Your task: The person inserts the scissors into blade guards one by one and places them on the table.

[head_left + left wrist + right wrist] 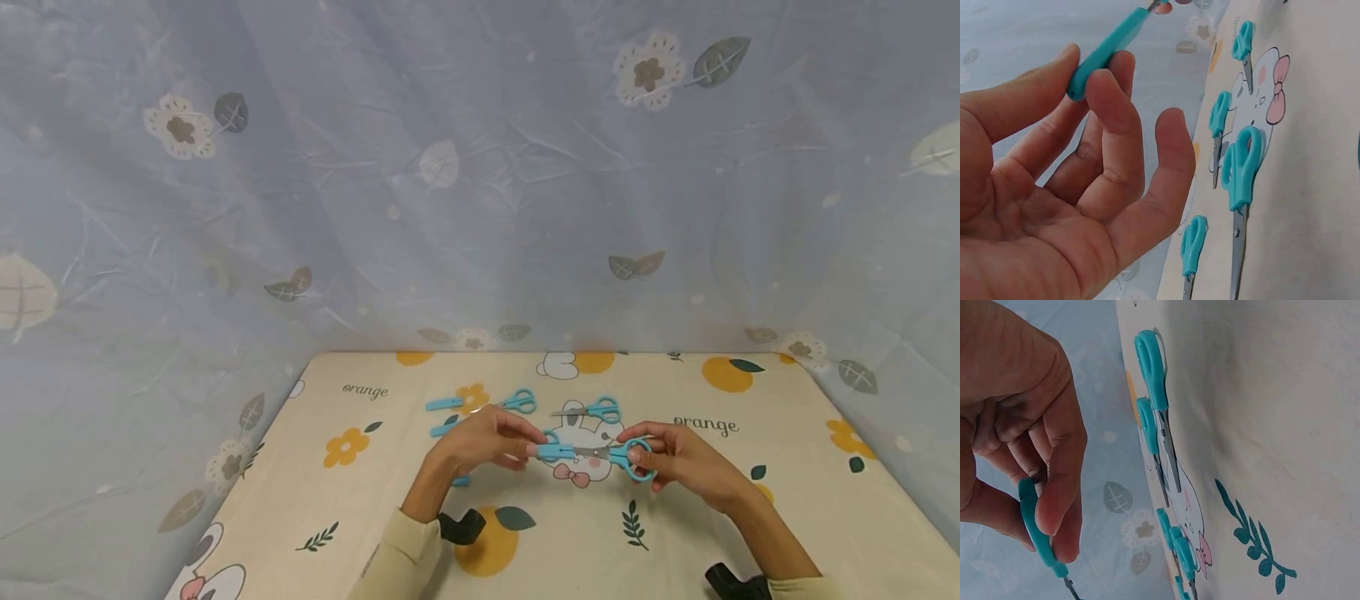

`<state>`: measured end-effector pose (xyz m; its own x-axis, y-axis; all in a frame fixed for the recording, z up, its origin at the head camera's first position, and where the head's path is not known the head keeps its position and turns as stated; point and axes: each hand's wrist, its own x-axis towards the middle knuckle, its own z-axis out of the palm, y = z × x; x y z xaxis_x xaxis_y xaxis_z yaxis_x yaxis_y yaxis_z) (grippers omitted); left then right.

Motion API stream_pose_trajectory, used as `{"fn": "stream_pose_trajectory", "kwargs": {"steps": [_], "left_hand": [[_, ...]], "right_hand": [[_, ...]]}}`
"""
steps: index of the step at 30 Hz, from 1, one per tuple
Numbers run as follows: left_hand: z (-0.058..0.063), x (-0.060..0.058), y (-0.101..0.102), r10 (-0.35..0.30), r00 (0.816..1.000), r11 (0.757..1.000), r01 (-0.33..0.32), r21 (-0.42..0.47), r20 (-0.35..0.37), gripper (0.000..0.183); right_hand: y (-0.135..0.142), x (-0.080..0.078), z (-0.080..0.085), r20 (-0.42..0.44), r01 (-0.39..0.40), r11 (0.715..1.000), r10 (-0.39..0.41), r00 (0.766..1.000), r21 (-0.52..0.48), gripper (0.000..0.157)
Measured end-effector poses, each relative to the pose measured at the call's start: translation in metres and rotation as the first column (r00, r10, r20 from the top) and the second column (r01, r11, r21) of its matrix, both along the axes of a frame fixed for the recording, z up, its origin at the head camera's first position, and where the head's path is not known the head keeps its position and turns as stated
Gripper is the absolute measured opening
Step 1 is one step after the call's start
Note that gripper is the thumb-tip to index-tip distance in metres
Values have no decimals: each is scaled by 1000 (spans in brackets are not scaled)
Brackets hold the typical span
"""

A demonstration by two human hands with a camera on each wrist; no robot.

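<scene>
Scissors (617, 454) with turquoise handles span the gap between a person's two hands, held above a printed tablecloth (570, 542). The right hand (678, 458) grips the handles between thumb and fingers; the left hand (487, 437) pinches a matching cap (555, 452) — its end meeting the blades, though how far they sit inside is hidden. More scissors (606, 409) lie on the cloth below, with loose caps (444, 403) nearer the left hand.

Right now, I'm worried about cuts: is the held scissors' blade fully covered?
No, the head view shows bare blade between the blue cover in the left hand and the blue handles in the right hand.
</scene>
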<state>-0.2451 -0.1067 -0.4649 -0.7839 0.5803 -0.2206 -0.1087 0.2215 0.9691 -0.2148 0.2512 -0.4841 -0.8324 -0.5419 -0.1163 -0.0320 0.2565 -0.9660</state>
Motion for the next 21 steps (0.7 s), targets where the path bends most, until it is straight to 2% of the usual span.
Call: {"fn": "stream_pose_trajectory", "kwargs": {"steps": [12, 21], "left_hand": [[-6, 2, 3, 7, 1000, 1000, -7, 3, 2, 20], [-5, 3, 7, 16, 999, 1000, -17, -19, -46, 17]], "right_hand": [[-4, 1, -1, 34, -9, 1000, 10, 999, -26, 42], [-6, 2, 0, 9, -8, 1000, 8, 1000, 4, 42]]}}
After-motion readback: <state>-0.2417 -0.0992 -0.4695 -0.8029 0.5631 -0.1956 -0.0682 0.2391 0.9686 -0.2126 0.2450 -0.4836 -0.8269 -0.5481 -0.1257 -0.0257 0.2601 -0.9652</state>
